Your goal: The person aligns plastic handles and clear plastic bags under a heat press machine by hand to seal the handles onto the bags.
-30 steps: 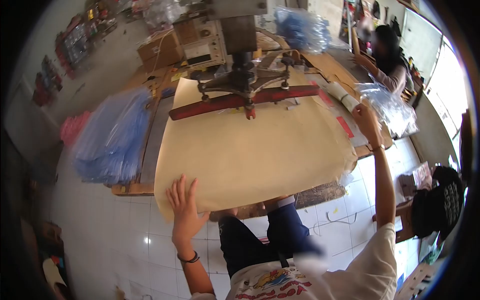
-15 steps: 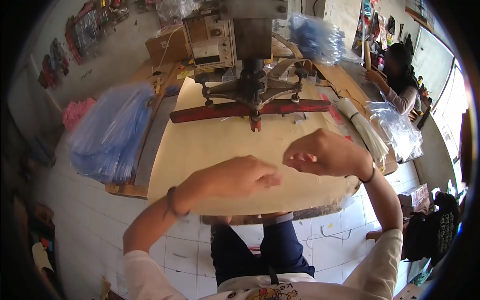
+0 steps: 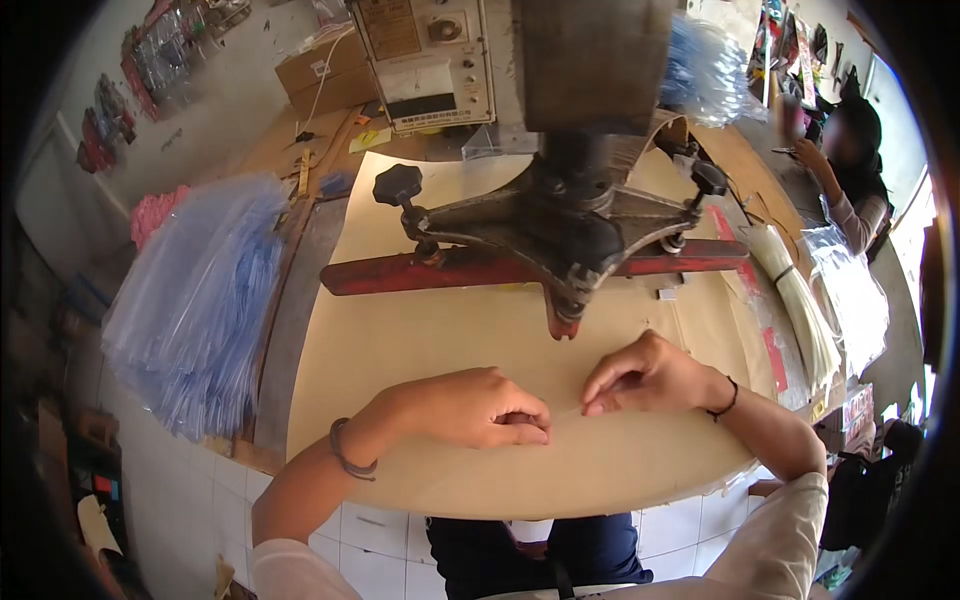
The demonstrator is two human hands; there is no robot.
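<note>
My left hand [image 3: 490, 410] is over the tan sheet [image 3: 400, 350] covering the table, its fingers curled against the thumb. My right hand [image 3: 645, 378] is a short way to the right, fingers bent and tips drawn together. Whatever either hand pinches, if anything, is too small or too clear to make out. Just beyond my hands is a press head with a dark metal bracket [image 3: 570, 235] and black knobs. Under the bracket runs a long red bar [image 3: 480, 268], low above the sheet; I cannot tell whether they touch.
A stack of clear bluish plastic sheets [image 3: 200, 310] lies at the left. At the right are a tied bundle of pale strips [image 3: 795, 300] and clear plastic [image 3: 845, 290]. A control box [image 3: 425, 65] stands behind. A person [image 3: 850, 170] sits at the far right.
The view has shifted closer to the press, which looks larger. Both hands have come lower over the sheet, and the right hand's fingers have turned down toward it.
</note>
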